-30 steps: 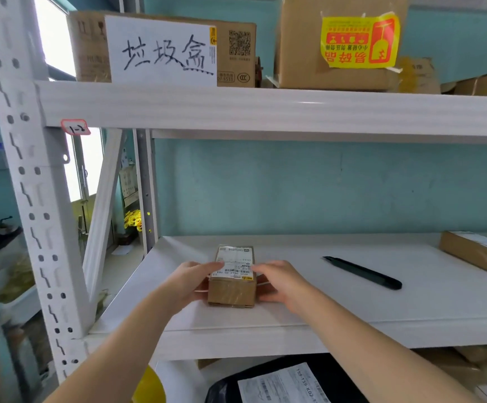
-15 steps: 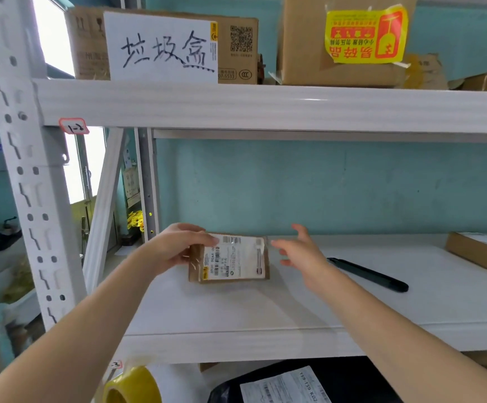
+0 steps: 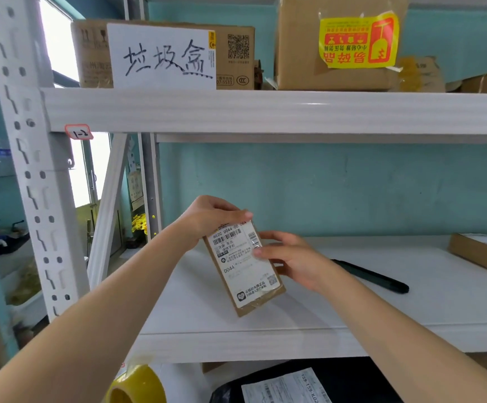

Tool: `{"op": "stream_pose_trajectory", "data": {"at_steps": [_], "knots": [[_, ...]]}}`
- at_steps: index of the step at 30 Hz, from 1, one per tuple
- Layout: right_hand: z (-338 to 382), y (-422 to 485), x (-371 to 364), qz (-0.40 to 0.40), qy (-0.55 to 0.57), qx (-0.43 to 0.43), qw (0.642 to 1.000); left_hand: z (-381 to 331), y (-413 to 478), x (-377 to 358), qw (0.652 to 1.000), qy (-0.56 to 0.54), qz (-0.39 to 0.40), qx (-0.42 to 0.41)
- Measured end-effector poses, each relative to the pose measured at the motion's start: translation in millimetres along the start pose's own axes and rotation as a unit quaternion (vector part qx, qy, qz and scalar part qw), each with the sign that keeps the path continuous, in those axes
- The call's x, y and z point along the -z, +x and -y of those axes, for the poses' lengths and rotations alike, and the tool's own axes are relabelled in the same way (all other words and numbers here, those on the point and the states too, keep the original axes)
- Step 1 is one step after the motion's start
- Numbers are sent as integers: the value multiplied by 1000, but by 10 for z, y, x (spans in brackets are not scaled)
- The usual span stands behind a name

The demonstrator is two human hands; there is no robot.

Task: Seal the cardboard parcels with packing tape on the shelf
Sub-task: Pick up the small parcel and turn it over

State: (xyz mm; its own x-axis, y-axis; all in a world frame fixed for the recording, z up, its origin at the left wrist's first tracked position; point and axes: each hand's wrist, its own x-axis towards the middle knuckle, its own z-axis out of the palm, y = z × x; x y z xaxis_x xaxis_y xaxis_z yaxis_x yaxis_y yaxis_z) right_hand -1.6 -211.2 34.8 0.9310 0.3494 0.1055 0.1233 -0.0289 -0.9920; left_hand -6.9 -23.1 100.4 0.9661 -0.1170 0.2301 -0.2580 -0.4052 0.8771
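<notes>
A small cardboard parcel (image 3: 245, 271) with a white shipping label hangs tilted above the white shelf (image 3: 309, 321), label facing me. My left hand (image 3: 210, 216) grips its top end from above. My right hand (image 3: 291, 257) holds its right side, thumb on the label and fingers behind. A roll of yellowish packing tape (image 3: 136, 385) shows at the bottom edge, below the shelf. A second cardboard parcel (image 3: 483, 254) lies at the shelf's right edge.
A dark pen-like tool (image 3: 373, 276) lies on the shelf right of my hands. A black mailer bag (image 3: 309, 382) with a label sits below the shelf. Large cardboard boxes (image 3: 332, 45) stand on the upper shelf. The rack's perforated post (image 3: 33, 181) rises at left.
The parcel was lifted off the shelf and turned from flat to upright and tilted. My right hand let go, then came back to hold its right side.
</notes>
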Motion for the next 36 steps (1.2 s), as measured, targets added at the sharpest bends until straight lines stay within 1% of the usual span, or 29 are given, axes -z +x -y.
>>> {"op": "stream_pose_trajectory", "data": {"at_steps": [3,4,5,7,9,12,16,19,20,24,26,29,32,34,36], "knots": [[-30,8,-4,-45,38,7,998,104,14,-56,989,-85,-123,10],[-36,13,1,-60,57,11,997,168,13,-56,981,-122,-152,21],[-39,15,8,-71,73,15,995,238,-6,-52,975,-156,-157,35],[-37,10,13,-80,95,25,992,387,-94,-62,965,-229,-114,55],[-30,7,6,-85,105,32,990,539,-201,-110,955,-283,-66,55],[-42,3,-36,-89,103,40,990,680,-329,-211,955,-293,-30,41],[-76,0,-100,-85,113,43,989,715,-388,-235,953,-298,-43,23],[-78,-17,-108,-87,187,32,978,724,-409,-184,943,-321,-85,18],[-83,-25,-101,-89,194,36,976,732,-416,-174,940,-326,-103,18],[-114,-77,-114,-68,158,50,984,693,-445,-205,932,-326,-156,0],[-123,-91,-140,-67,157,52,984,654,-457,-274,935,-317,-159,-17],[-135,-124,-200,-52,150,37,987,573,-523,-430,947,-293,-131,-25],[-161,-147,-271,-49,159,20,986,546,-559,-532,941,-333,-62,7],[-159,-164,-279,-51,172,22,984,550,-575,-537,939,-342,-26,0],[-136,-206,-270,-45,187,16,981,554,-601,-532,948,-318,-27,-16]]}}
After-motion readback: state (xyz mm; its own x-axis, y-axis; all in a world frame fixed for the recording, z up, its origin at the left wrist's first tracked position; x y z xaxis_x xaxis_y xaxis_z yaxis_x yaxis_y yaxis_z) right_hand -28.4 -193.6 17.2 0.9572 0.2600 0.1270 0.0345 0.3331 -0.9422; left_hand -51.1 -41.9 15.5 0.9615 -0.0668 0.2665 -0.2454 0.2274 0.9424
